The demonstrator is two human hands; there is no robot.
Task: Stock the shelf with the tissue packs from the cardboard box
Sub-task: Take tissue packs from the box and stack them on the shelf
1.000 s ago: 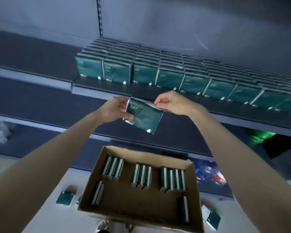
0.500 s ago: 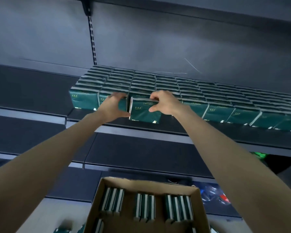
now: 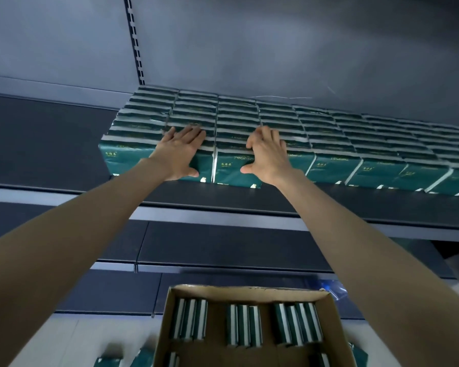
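Observation:
Dark green tissue packs point(image 3: 329, 133) fill the grey shelf point(image 3: 223, 200) in tight rows several deep. A front pack point(image 3: 233, 169) stands at the shelf's edge between my hands. My left hand point(image 3: 180, 152) lies flat on the packs to its left, fingers straight on their tops and thumb on a front face. My right hand point(image 3: 268, 152) rests over that pack's right end, fingers bent across the tops, thumb spread onto its front. Below, the open cardboard box point(image 3: 249, 290) holds more packs point(image 3: 188, 321) standing on edge in small groups.
The shelf's left half point(image 3: 45, 144) holds nothing. Lower shelves point(image 3: 223, 250) step out beneath it. Loose packs lie on the floor left point(image 3: 109, 361) and right point(image 3: 358, 356) of the box. Clear plastic wrap point(image 3: 329, 287) lies behind the box.
The pack I held up between both hands went onto the shelf's front row. My hands have let go of it and spread out over the packs; my view tilted upward.

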